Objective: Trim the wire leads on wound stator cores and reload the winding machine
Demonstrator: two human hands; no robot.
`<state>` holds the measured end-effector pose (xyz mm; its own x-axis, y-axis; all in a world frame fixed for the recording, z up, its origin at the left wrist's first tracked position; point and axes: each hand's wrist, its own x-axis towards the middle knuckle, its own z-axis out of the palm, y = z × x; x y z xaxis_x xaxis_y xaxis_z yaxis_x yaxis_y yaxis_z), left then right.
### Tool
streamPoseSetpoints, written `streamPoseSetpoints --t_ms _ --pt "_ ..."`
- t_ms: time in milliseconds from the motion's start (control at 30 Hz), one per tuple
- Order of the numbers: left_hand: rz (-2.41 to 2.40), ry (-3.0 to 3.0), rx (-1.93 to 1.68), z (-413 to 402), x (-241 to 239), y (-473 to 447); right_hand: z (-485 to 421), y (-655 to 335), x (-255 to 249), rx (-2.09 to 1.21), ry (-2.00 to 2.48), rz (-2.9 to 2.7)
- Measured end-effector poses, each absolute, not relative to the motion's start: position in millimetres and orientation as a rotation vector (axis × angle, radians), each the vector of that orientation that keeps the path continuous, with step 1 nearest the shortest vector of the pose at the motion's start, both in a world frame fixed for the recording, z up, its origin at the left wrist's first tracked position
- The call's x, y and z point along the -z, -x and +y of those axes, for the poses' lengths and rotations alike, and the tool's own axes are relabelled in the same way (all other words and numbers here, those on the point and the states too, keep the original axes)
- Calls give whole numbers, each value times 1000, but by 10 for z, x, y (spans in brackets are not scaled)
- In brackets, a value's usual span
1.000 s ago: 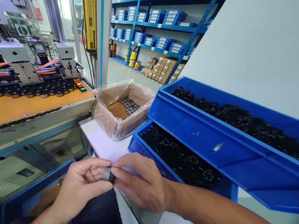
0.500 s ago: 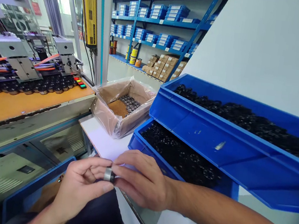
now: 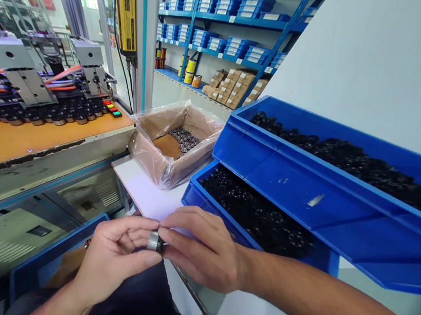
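A small silvery metal ring (image 3: 153, 241) with a black end piece (image 3: 160, 246) sits between my two hands, above the front edge of the white table. My left hand (image 3: 114, 256) grips the ring's rim between thumb and fingers. From the other side, the bent fingers of my right hand (image 3: 202, 249) close on the black piece, and they partly cover it. Just beyond the right hand, a lower blue bin (image 3: 222, 213) holds a heap of black ring-shaped parts (image 3: 261, 210).
An upper blue bin (image 3: 289, 173) with black parts overhangs the lower one. A plastic-lined carton (image 3: 148, 157) contains metal parts. At left, a machine bench (image 3: 93, 132) carries rows of cylindrical parts and coloured buttons. Another blue bin (image 3: 50, 255) stands below; shelving (image 3: 221, 17) is behind.
The camera view has shifted slightly. Both hands stay together around the metal ring with nearly the same grip; the ring and black piece look almost unchanged.
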<state>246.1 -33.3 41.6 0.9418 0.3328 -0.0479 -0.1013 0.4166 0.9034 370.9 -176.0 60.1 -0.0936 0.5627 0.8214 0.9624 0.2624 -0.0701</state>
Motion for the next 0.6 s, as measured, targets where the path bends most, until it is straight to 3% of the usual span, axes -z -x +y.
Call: streamPoseSetpoints --t_ms 600 --pt "115 -1187 -195 -220 -315 -2470 -1781 -3723 -630 870 1363 -1841"
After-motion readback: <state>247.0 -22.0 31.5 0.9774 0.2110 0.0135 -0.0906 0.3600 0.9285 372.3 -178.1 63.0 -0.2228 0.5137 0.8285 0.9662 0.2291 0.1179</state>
